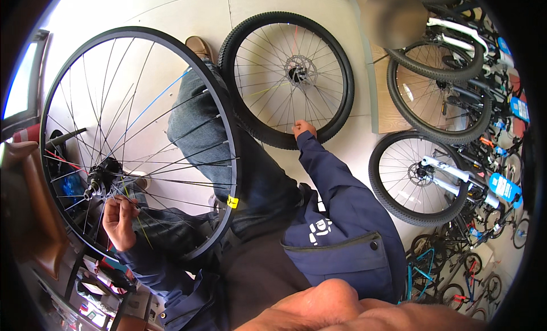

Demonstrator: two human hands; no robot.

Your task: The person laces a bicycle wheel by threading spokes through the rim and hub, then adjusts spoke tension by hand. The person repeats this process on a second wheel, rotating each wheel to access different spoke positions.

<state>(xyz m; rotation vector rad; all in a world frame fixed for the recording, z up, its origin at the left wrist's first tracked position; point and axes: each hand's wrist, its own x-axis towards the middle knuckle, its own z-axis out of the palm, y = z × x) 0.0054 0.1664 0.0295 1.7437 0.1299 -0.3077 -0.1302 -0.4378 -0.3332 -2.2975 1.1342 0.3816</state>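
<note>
A bicycle wheel without a tyre [235, 154] stands at my left, with a black rim, dark spokes, a few coloured spokes and a yellow sticker. Close below its black hub [105, 174], my left hand [118, 220] is closed, thumb and fingertips pinching a thin spoke. Beyond my knee is a second wheel with a knobby black tyre [343, 63] and a disc rotor [300, 70]. My right hand [304, 129] is closed at that wheel's near rim, fingertips at the inner edge; its exact grip is partly hidden. My legs extend between and behind the wheels.
Several bicycles stand along the right, one with a white fork [444, 174] and a front wheel near my elbow. A wooden board [390, 97] lies at the upper right. At the left are a brown leather-like seat [43, 200] and cluttered shelves. Pale floor tiles show at the top.
</note>
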